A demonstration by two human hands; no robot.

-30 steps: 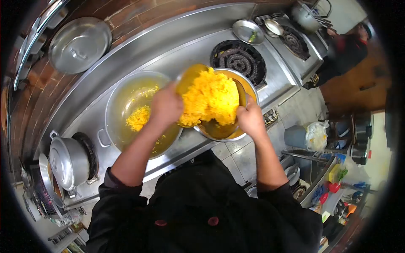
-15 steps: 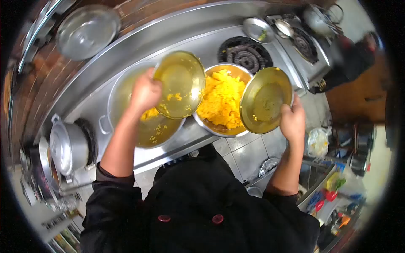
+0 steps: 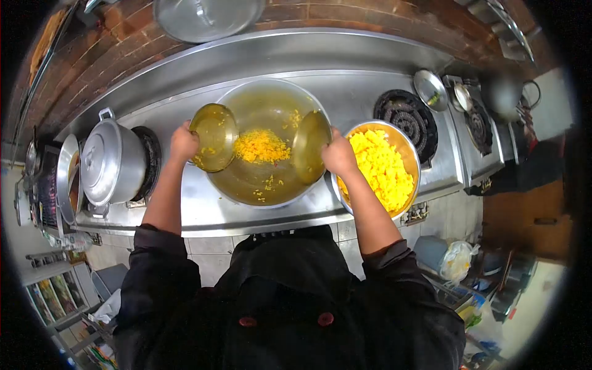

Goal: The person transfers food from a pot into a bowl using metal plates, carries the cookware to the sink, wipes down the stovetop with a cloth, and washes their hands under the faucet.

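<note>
My left hand (image 3: pixel 184 143) grips a round metal plate (image 3: pixel 214 137) by its left edge, over the left side of a wide metal pan (image 3: pixel 246 188). A second metal plate (image 3: pixel 310 147), tilted steeply, is in my right hand (image 3: pixel 338 153) at the pan's right side. Between the plates a small heap of yellow-orange food (image 3: pixel 262 147) lies on the pan's bottom, with scattered bits around it. Just right of my right hand stands a metal bowl (image 3: pixel 414 159) filled with more yellow food (image 3: pixel 382 169); my right forearm passes over its lower left edge.
A lidded pot (image 3: pixel 111 161) stands at the left beside a burner. A black coil burner (image 3: pixel 407 120) and a small plate (image 3: pixel 430 90) are behind the bowl. A person in dark clothing (image 3: pixel 530 166) is at the far right. A large lid (image 3: pixel 209 18) hangs on the brick wall.
Both plates have moved left, from around the filled bowl to the wide pan. The view has turned and shifted, so the pan now appears more central and the bowl farther right.
</note>
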